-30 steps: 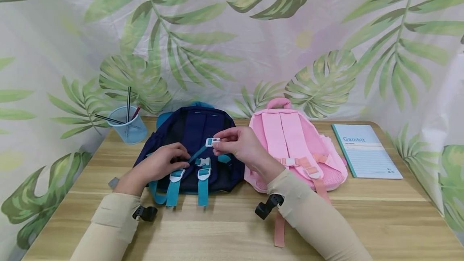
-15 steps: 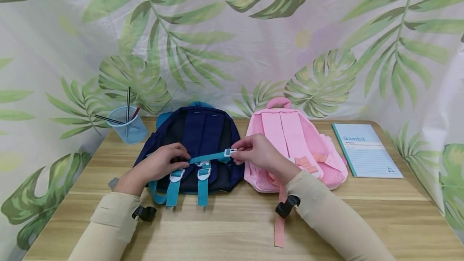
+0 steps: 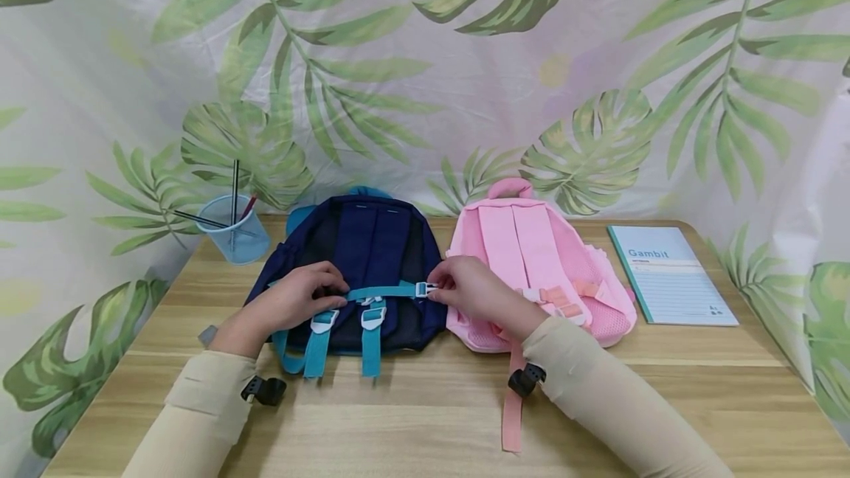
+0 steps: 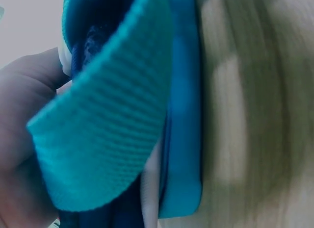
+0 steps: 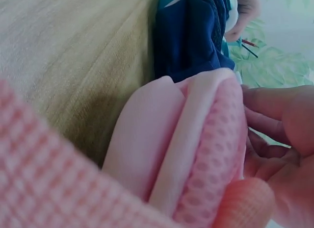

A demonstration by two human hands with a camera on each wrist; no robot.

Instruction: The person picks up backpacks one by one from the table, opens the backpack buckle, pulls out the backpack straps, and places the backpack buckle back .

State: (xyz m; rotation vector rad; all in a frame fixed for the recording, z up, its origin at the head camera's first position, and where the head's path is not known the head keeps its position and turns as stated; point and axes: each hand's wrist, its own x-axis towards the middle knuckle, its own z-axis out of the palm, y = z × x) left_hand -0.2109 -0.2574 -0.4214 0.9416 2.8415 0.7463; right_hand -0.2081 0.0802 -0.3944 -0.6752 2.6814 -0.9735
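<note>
A navy backpack (image 3: 372,242) lies with its straps facing up. Across its lower part runs a teal strap (image 3: 385,291), drawn nearly straight between the hands. My left hand (image 3: 299,301) pinches the strap's left part, thumb and fingertips together. At the strap's right end my right hand (image 3: 474,290) pinches a white plastic buckle (image 3: 422,289) by the bag's right edge. A loose teal webbing loop (image 4: 108,115) fills much of the left wrist view, partly hiding that hand. In the right wrist view, the pink backpack (image 5: 142,130) hides the fingertips and the buckle.
The pink backpack lies right beside the navy one, under my right wrist, its pink strap end (image 3: 512,419) trailing toward me. A notebook (image 3: 671,275) lies at the right. A blue mesh pen cup (image 3: 234,242) with several pencils stands back left. Patterned cloth (image 3: 465,94) hangs behind the table.
My right hand has moved right and slightly down with the buckle, drawing the teal strap from a slant to nearly level. My left hand has stayed in place.
</note>
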